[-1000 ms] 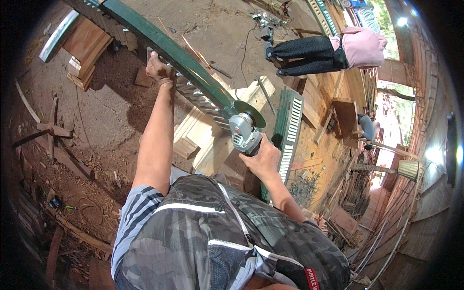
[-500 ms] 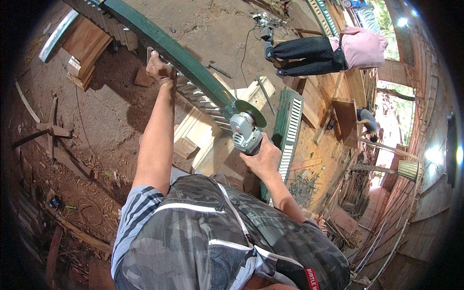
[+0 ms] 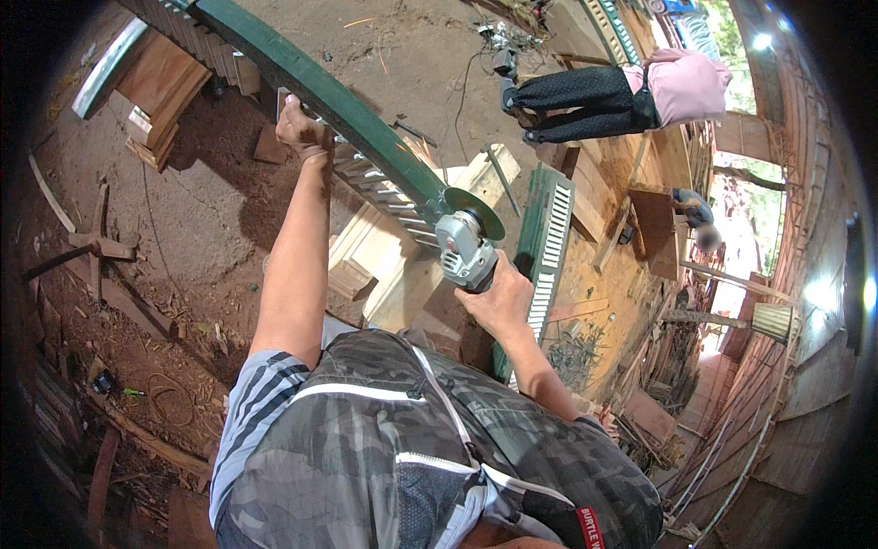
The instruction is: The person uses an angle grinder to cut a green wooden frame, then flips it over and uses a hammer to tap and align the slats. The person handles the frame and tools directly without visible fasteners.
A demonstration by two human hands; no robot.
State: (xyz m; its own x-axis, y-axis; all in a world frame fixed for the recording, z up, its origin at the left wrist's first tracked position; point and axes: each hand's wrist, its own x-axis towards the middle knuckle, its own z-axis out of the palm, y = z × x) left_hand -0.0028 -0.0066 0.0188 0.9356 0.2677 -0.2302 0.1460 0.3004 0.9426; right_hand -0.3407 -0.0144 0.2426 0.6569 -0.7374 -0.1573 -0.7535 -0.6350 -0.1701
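My right hand [image 3: 500, 297] is wrapped round the dark rear body of a grey angle grinder [image 3: 464, 245]. Its green-looking round disc [image 3: 477, 212] meets the near end of a long green slatted frame [image 3: 357, 114]. Thin orange spark streaks show above the green beam. Farther along, on the side with the pale slats, my left hand [image 3: 304, 131] is closed on the frame; the fingertips are partly hidden.
Pale timber blocks [image 3: 366, 252] lie beneath the frame. Another green slatted panel [image 3: 546, 247] stands right of the grinder. Beyond is a person in a pink top [image 3: 686, 89]; another person [image 3: 695, 220] bends near boards [image 3: 651, 229]. Stacked wood [image 3: 165, 91] sits far left.
Orange spark streaks now reach farther beyond the beam. The bending person at the right has shifted. Both my hands and the grinder stay nearly in place.
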